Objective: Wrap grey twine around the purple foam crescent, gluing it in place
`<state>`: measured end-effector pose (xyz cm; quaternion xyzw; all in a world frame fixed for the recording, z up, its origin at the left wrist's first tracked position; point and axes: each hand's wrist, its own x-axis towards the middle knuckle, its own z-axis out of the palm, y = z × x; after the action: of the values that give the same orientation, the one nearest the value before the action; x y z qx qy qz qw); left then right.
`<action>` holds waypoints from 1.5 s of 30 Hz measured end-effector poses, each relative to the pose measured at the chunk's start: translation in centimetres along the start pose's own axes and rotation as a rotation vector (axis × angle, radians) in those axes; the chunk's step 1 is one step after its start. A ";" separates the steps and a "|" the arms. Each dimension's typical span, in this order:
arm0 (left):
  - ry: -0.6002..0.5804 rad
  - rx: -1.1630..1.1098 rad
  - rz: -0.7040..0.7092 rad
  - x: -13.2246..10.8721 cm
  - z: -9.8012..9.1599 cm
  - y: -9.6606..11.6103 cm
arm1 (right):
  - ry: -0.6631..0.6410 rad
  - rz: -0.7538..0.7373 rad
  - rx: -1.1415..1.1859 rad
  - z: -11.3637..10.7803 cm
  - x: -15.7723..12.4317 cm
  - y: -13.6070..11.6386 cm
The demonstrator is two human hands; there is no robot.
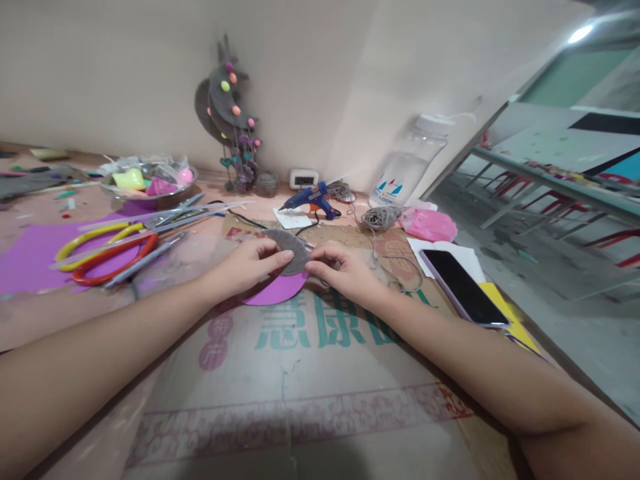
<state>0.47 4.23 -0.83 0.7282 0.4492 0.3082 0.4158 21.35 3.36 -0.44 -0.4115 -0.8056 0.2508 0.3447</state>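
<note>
Between my two hands is a purple crescent-like piece [277, 291] whose upper part is wrapped in grey yarn [295, 253]. My left hand [253, 263] pinches the wrapped part from the left, thumb on top. From the right, my right hand [343, 267] closes thumb and fingers at the wrapped edge; whether a yarn strand is in that pinch is too small to tell. Grey yarn trails on the right toward a loose ball of yarn [380, 218]. Under both hands lies a printed cardboard sheet [295, 373]. Just behind them rests a blue hot glue gun [313, 200].
Scissors with red and yellow handles [117, 252] lie on purple sheet [30, 257] at left, near a metal bowl [150, 193] of craft bits. A finished-looking grey moon hanging [227, 107] leans on the wall. A water bottle [407, 163] and phone [465, 287] are at right.
</note>
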 end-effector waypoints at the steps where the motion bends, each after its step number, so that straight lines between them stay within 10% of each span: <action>1: -0.004 0.015 -0.001 0.0 0.0 0.0 | -0.006 0.003 -0.009 0.0 0.0 0.0; 34: 0.001 0.061 -0.110 -0.1 -0.1 0.7 | -0.187 0.166 0.183 -1.3 0.2 -1.0; 45: 0.023 0.036 -0.109 -0.1 -0.1 0.6 | -0.141 -0.128 -0.687 -2.4 1.3 3.3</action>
<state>0.63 3.99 -0.23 0.7063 0.4985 0.2855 0.4137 24.25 6.50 -0.77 -0.4336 -0.8889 -0.0290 0.1448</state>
